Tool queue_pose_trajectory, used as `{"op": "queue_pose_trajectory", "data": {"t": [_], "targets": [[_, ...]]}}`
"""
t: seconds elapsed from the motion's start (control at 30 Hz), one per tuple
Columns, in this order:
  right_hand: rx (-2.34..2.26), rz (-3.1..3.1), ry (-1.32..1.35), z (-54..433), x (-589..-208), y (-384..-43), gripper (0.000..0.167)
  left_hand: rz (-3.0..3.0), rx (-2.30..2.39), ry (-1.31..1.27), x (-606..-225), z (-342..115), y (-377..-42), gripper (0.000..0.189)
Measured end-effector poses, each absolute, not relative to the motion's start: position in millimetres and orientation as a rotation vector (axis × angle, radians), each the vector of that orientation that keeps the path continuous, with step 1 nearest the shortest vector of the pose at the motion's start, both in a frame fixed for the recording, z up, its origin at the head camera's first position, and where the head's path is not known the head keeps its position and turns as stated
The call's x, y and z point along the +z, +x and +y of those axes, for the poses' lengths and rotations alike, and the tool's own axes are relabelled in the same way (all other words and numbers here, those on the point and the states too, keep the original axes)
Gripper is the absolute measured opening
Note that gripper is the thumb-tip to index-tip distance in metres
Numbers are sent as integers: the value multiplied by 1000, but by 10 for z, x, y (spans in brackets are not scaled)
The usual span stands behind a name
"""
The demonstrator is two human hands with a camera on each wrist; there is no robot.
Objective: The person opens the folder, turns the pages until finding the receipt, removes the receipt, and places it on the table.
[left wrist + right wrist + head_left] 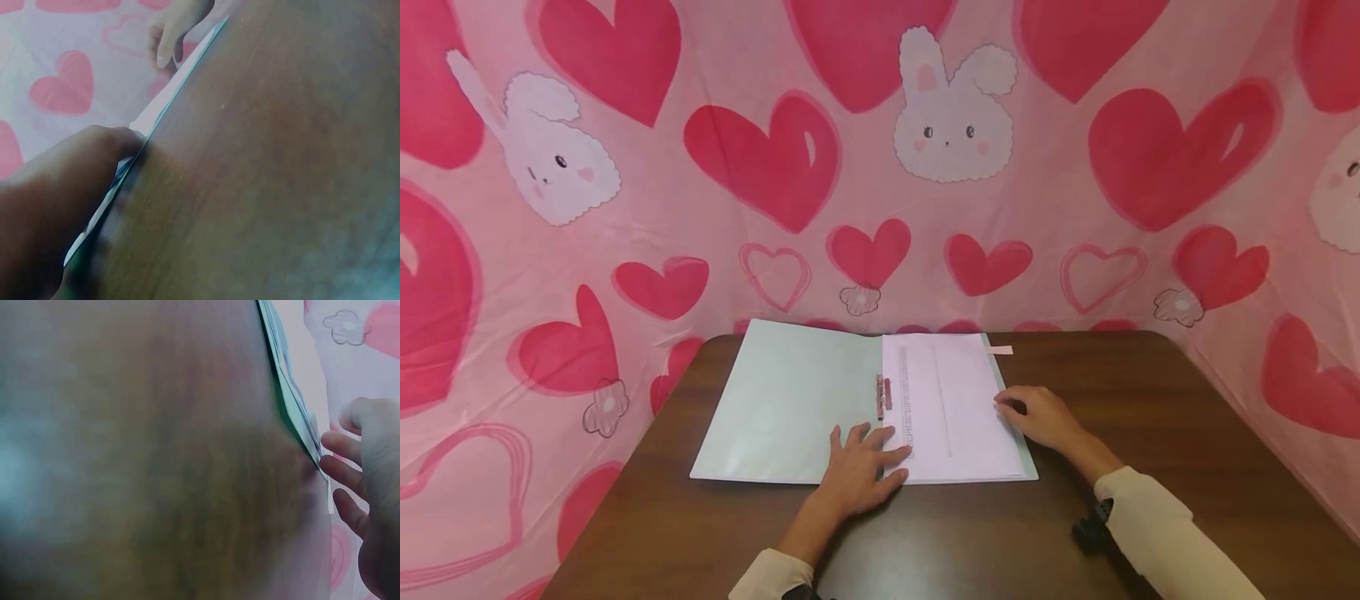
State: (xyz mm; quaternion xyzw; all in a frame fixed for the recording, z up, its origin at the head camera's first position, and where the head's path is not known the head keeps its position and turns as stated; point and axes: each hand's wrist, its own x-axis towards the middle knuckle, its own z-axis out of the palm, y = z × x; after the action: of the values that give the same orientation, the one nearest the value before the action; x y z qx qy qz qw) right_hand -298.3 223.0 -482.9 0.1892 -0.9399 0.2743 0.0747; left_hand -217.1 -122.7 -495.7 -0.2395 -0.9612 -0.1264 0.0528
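A pale green file folder [790, 400] lies spread on the table, its bare cover on the left. On its right side rests a stack of white printed sheets [970, 400], with a reddish fastener [883, 393] at the spine. My left hand [857, 475] rests with fingers spread over the lower spine and the sheets' inner edge. At the sheets' right edge is my right hand [1041, 414], its fingers loosely bent. In the right wrist view, the fingertips [334, 465] are close to the page edges, and nothing shows gripped between them.
The brown wooden table [1112, 375] extends around the folder. A pale paper tab [1001, 350] sticks out past the folder's upper right edge. Behind and beside the table hangs a pink cloth [865, 200] with hearts and rabbits.
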Motion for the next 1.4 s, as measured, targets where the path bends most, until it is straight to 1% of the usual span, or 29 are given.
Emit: {"op": "queue_pose_trajectory", "data": {"t": [0.27, 0.77, 1.0, 1.13, 1.4], "targets": [[780, -2838, 612, 2206, -4799, -3166, 23, -2931, -355, -731, -4956, -1232, -2192, 44], [822, -2871, 557, 2150, -4747, -3419, 26, -2916, -353, -732, -4950, -1229, -2187, 44], [857, -2859, 548, 2145, -4790, -3601, 23, -2910, -328, -718, -4986, -1243, -2180, 43], [881, -2892, 504, 2147, -4821, -3713, 26, -2914, -336, -712, -4986, -1245, -2167, 42], [926, -2879, 507, 2123, -4796, -3894, 31, -2922, -340, -703, -4947, -1224, -2169, 43]]}}
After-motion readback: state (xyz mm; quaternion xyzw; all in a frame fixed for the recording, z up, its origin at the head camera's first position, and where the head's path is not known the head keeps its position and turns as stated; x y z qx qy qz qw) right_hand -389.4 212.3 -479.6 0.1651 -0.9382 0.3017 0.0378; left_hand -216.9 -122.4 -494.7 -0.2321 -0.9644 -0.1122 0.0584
